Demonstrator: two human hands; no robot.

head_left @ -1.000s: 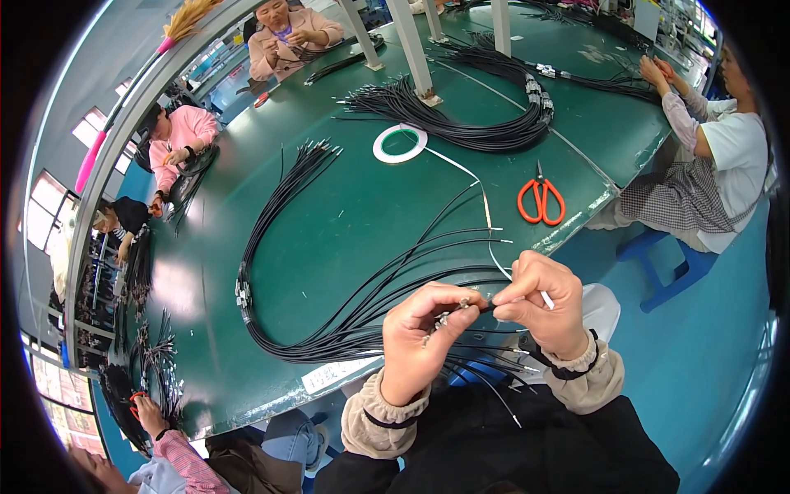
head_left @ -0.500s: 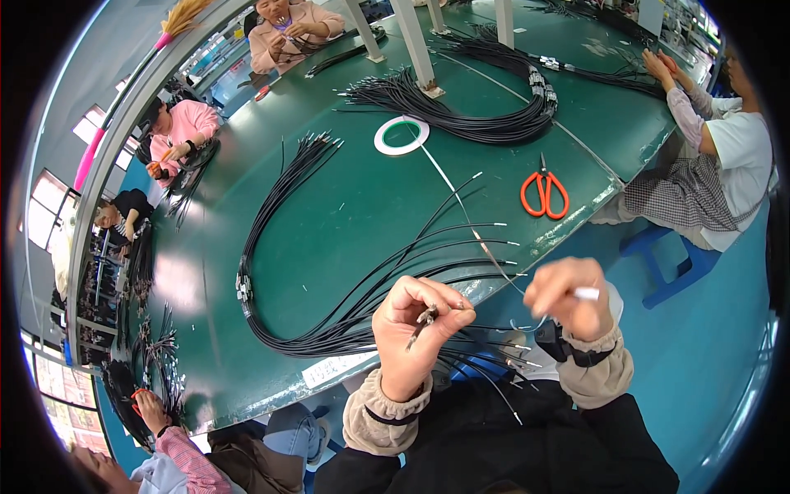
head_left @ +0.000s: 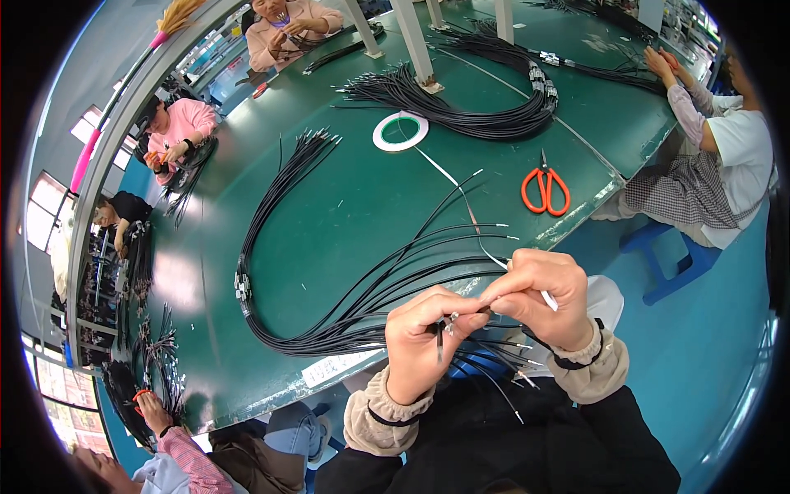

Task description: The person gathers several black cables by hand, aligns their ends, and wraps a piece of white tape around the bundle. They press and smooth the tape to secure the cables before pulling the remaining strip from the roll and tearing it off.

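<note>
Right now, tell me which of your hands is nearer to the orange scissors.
Right. The right hand is just below the orange scissors, towards you; the left hand is further left and lower.

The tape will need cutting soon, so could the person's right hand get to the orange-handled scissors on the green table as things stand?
Probably yes. The orange-handled scissors lie alone on bare green table, beyond and to the right of the right hand, nothing between. But that hand now pinches a thin white tape strip, so it must let go first.
</note>
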